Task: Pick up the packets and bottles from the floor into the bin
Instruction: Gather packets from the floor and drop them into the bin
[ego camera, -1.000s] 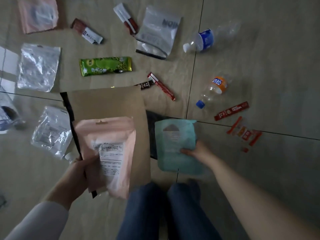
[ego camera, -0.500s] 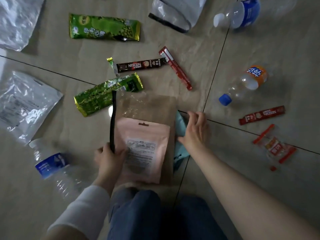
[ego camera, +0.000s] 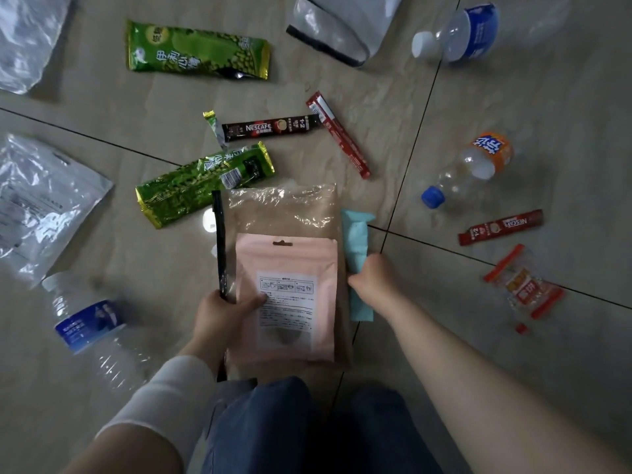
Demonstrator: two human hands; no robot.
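The left hand (ego camera: 224, 311) is closed on a stack of flat packets held above the knees: a pale pink paper pouch with a printed white label (ego camera: 290, 299) lies on top of a larger brown kraft pouch with a clear window and a black zip edge (ego camera: 284, 206), thumb pressed on the pink one. The right hand (ego camera: 374, 277) is closed around a folded teal paper packet (ego camera: 357, 234), just beside the right edge of the stack.

No bin is in view. The bottles look empty.

Beyond the hands lie two green foil snack wrappers (ego camera: 196, 51) (ego camera: 201, 183), three coffee stick sachets, one dark (ego camera: 270, 128) and two red (ego camera: 338, 133) (ego camera: 501, 227), and one small red-and-clear candy wrapper (ego camera: 523, 283) right of the right hand. Three clear plastic bottles lie on their sides: blue-labelled ones left of the left hand (ego camera: 90, 328) and far ahead on the right (ego camera: 458, 32), an orange-labelled one with a blue cap (ego camera: 472, 167). Silvery plastic bags lie at the left (ego camera: 37, 203) (ego camera: 24, 35) and top (ego camera: 342, 25).

Everything rests on a beige tiled floor with dark grout lines (ego camera: 496, 97).
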